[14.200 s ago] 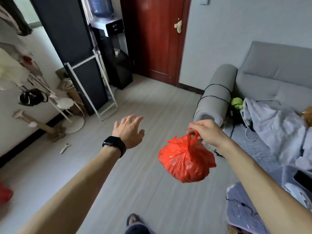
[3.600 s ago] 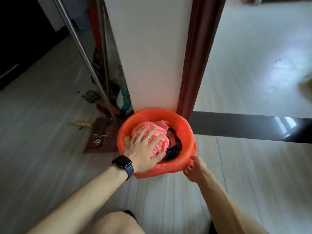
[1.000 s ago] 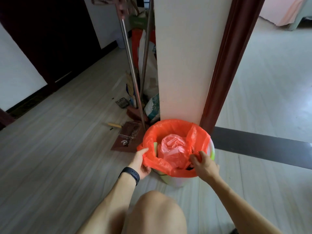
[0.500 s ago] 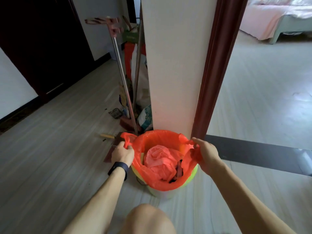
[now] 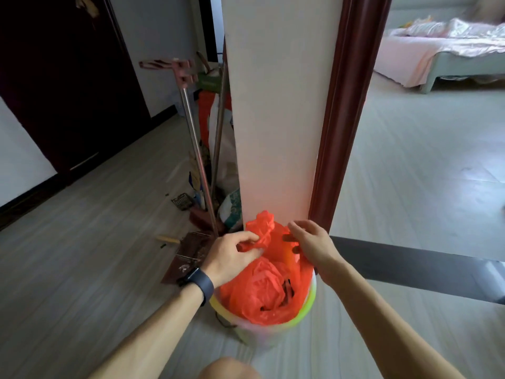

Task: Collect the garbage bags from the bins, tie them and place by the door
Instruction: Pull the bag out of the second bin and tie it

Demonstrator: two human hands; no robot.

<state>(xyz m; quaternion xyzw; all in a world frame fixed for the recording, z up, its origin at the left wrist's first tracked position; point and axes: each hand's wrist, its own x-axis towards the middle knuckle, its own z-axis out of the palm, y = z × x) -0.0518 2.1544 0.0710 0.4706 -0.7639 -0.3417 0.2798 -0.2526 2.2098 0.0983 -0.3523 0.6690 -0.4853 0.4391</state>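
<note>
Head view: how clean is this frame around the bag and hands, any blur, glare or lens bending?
Head view: the red bag and both hands are fairly sharp, left hand pinching gathered plastic, right hand open beside it; the floor at the left edge smears; the door frame leans from wide-angle distortion; the bedroom floor looks bright and washed; the dark door loses detail.

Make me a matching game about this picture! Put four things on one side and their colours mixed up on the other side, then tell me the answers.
Things:
1. garbage bag
2. bin
3. wristband
4. bed cover

Colours:
A. pale pink
B. dark, nearly black
C. orange-red
D. light yellow-green

Pairs: 1-C, 2-D, 3-B, 4-A
</note>
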